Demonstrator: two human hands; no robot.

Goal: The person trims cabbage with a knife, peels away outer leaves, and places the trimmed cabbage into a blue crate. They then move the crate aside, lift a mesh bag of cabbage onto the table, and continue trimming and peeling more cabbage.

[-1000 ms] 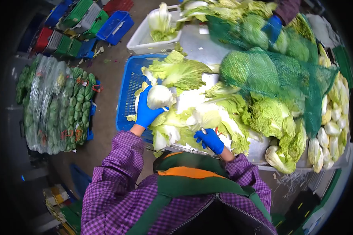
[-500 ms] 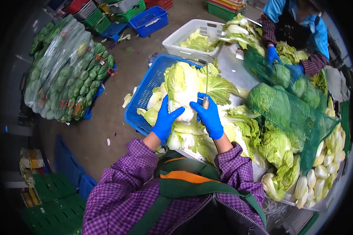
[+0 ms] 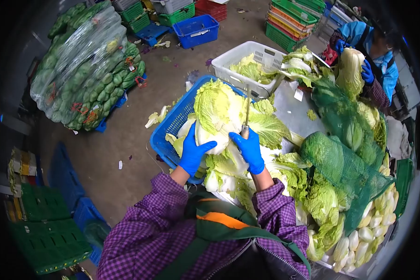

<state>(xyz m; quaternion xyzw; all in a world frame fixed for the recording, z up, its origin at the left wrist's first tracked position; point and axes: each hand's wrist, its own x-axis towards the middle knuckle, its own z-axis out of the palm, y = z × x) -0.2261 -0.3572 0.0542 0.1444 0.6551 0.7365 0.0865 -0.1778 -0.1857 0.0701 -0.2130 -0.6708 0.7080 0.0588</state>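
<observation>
A pale napa cabbage [image 3: 214,109] is held up between both hands over the blue basket [image 3: 159,143]. My left hand [image 3: 192,151] grips its left side, thumb across the white base. My right hand [image 3: 250,153] is closed around the wooden handle of a knife [image 3: 245,130], its thin blade pointing up and away. That hand's thumb lies by the cabbage's right side; its other fingers are partly hidden. Loose cabbage leaves [image 3: 266,130] lie beside and beneath my hands.
Green mesh bags [image 3: 340,161] of cabbages and trimmed heads [image 3: 359,245] cover the table's right side. A white crate [image 3: 224,70] holds leaves. Across the table a co-worker's gloved hands hold a cabbage [image 3: 351,70]. A wrapped stack of bagged vegetables [image 3: 86,70] stands at left.
The cabbage has turned slightly between my hands, its base now facing more toward the right hand. The co-worker has raised a cabbage from the mesh bag area. My view has shifted a little.
</observation>
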